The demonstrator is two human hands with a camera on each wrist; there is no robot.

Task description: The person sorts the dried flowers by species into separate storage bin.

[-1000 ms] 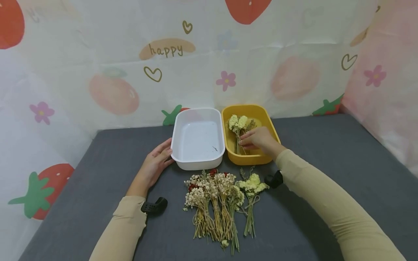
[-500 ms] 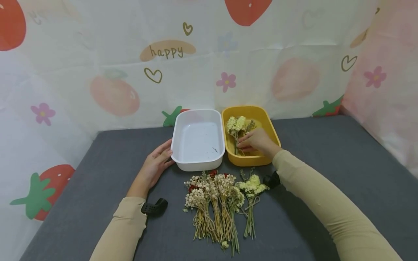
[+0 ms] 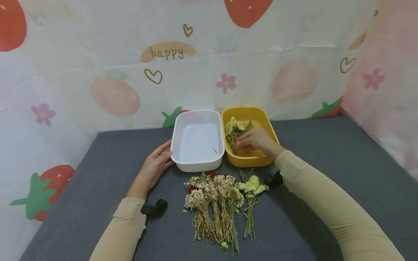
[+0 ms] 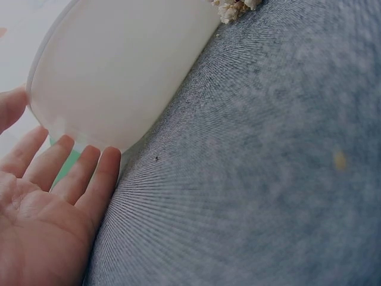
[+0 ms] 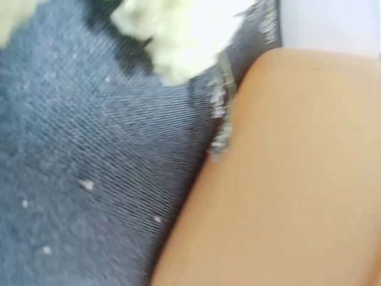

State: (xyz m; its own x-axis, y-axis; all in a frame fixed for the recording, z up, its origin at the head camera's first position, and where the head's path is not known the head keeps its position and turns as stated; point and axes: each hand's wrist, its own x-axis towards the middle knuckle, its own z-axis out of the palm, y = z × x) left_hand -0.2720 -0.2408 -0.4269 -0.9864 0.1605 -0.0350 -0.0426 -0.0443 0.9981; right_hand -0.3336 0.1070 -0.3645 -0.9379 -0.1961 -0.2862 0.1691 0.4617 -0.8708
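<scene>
Pale yellow flower heads of the bunch [image 3: 234,126] inside the yellow tray [image 3: 251,162] lean farther toward that tray's left wall than they do a second ago, while both trays keep their places side by side. The right hand [image 3: 259,142] reaches over the yellow tray's right side, its fingertips against the bunch near the stems; whether they pinch the stems or only touch them cannot be told, as the right wrist view shows mostly blurred skin beside a pale bloom.

The left hand [image 3: 154,168] has hold of nothing: its fingers are straight and spread, resting on the outer left side of the white tray [image 3: 196,166], with the thumb at the rim. A small dark fragment [image 3: 214,150] lies on the white tray's floor.

On the dark grey cloth [image 3: 114,156], in front of the trays, lie cream-and-red dried bunches [image 3: 209,195] gathered close together, with a tied pale yellow bunch [image 3: 252,186] just to their right and a loose bloom [image 3: 224,245] by the stem ends. Behind stands a printed backdrop [image 3: 196,92] with strawberries, hearts and the word "happy"
</scene>
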